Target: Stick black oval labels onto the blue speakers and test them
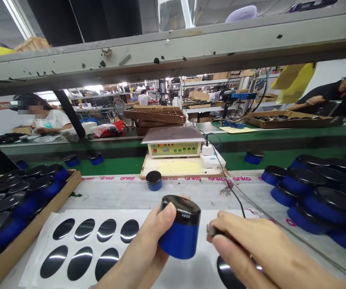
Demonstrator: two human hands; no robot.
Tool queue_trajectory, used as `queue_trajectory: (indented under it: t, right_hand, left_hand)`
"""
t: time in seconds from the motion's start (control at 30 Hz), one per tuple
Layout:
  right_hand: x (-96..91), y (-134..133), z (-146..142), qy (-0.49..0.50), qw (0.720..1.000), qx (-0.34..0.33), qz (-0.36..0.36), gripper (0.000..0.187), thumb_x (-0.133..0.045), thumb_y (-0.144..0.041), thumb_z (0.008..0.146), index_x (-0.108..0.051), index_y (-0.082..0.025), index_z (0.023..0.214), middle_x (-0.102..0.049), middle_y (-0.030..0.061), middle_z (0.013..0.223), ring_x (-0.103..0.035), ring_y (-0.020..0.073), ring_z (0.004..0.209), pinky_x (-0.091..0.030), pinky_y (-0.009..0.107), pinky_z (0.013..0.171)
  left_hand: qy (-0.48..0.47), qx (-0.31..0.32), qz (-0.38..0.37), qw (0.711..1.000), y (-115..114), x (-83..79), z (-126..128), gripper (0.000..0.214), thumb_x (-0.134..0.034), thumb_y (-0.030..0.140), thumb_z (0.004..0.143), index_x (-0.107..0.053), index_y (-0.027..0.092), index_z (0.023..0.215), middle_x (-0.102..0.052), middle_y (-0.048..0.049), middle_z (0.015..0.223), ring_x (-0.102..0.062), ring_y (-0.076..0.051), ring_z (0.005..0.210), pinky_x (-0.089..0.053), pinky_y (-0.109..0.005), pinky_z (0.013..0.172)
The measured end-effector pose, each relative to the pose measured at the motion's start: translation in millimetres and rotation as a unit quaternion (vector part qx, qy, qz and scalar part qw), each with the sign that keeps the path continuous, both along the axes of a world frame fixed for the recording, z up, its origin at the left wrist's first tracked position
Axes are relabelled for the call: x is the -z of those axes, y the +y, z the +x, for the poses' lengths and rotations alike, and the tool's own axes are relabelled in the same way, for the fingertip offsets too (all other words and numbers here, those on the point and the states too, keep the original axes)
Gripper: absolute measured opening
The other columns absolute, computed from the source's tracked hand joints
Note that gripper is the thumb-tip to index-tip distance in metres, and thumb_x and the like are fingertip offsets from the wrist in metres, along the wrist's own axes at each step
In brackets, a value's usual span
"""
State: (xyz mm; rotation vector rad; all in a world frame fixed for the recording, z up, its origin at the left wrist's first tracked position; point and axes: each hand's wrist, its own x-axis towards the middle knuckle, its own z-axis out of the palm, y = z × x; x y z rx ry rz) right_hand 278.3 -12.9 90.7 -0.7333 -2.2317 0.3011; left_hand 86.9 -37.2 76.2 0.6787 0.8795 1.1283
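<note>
My left hand (144, 245) grips a small round speaker (181, 233) with a blue body and a glossy black top, tilted toward the right. My right hand (251, 251) pinches the metal plug (211, 230) of a thin black cable (233, 192), its tip just right of the speaker's side. The cable runs back to a cream test box (174, 149) with red and green lights. Under my hands lies a white sheet (37, 261) carrying several glossy black oval stickers (84, 229).
A lone blue speaker (154, 180) stands in front of the test box. A cardboard tray (31, 230) of several speakers sits at the left; more speakers (317, 192) pile at the right. A green conveyor (121, 164) runs behind, with other people working beyond it.
</note>
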Motion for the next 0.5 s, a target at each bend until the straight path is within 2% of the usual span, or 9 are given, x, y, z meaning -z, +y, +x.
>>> queue_trajectory:
  t: [0.1,0.17,0.27,0.33,0.43,0.5]
  right_hand:
    - [1.1,-6,-9,-0.022,0.998,0.007,0.064,0.033,-0.041,-0.034,0.098,-0.047,-0.026,0.066,-0.055,-0.0006,0.054,-0.05,0.0135,0.042,-0.035,0.027,0.041]
    - [1.8,-6,-10,-0.047,0.995,0.009,0.087,0.038,-0.037,-0.033,0.1,-0.042,-0.024,0.063,-0.052,-0.0019,0.051,-0.045,0.0112,0.038,-0.03,0.027,0.038]
    - [3.4,-3,-6,-0.089,0.99,0.023,0.102,0.04,-0.031,-0.03,0.101,-0.04,-0.023,0.063,-0.05,-0.0034,0.051,-0.043,0.0094,0.037,-0.028,0.026,0.039]
    - [5.1,-3,-3,-0.116,0.987,0.043,0.107,0.04,-0.031,-0.029,0.102,-0.04,-0.023,0.063,-0.049,-0.0042,0.05,-0.043,0.0092,0.036,-0.027,0.026,0.039]
    - [9.2,-4,-1,-0.127,0.983,0.065,0.115,0.041,-0.03,-0.028,0.101,-0.04,-0.023,0.062,-0.048,-0.0046,0.048,-0.041,0.0094,0.034,-0.025,0.028,0.037]
    - [13.4,-3,-1,-0.119,0.987,0.062,0.089,0.04,-0.031,-0.028,0.101,-0.038,-0.023,0.062,-0.047,-0.0051,0.048,-0.042,0.0095,0.034,-0.026,0.027,0.037]
  left_hand:
    - [0.035,-0.018,0.051,0.998,0,4.3,2,0.054,-0.071,0.064,0.066,-0.063,0.023,0.099,-0.068,-0.005,0.095,-0.064,-0.02,0.087,-0.05,-0.03,0.079]
    - [0.089,-0.037,0.102,0.99,1,8.7,3,0.053,-0.07,0.064,0.067,-0.06,0.022,0.097,-0.066,-0.0053,0.093,-0.062,-0.022,0.089,-0.048,-0.032,0.08]
    - [0.158,-0.077,0.17,0.97,2,14.8,5,0.059,-0.069,0.065,0.067,-0.056,0.022,0.104,-0.063,-0.0049,0.094,-0.059,-0.022,0.092,-0.044,-0.033,0.084]
    - [0.196,-0.102,0.191,0.956,0,18.5,6,0.064,-0.068,0.067,0.067,-0.052,0.022,0.11,-0.063,-0.0036,0.092,-0.059,-0.02,0.087,-0.045,-0.032,0.081]
    - [0.274,-0.15,0.219,0.924,-3,26.8,9,0.07,-0.067,0.068,0.065,-0.048,0.024,0.115,-0.061,-0.0017,0.092,-0.06,-0.019,0.081,-0.048,-0.029,0.075]
    - [0.334,-0.185,0.264,0.885,-4,33.7,9,0.071,-0.066,0.068,0.068,-0.043,0.027,0.122,-0.06,-0.0035,0.102,-0.062,-0.021,0.089,-0.05,-0.032,0.079]
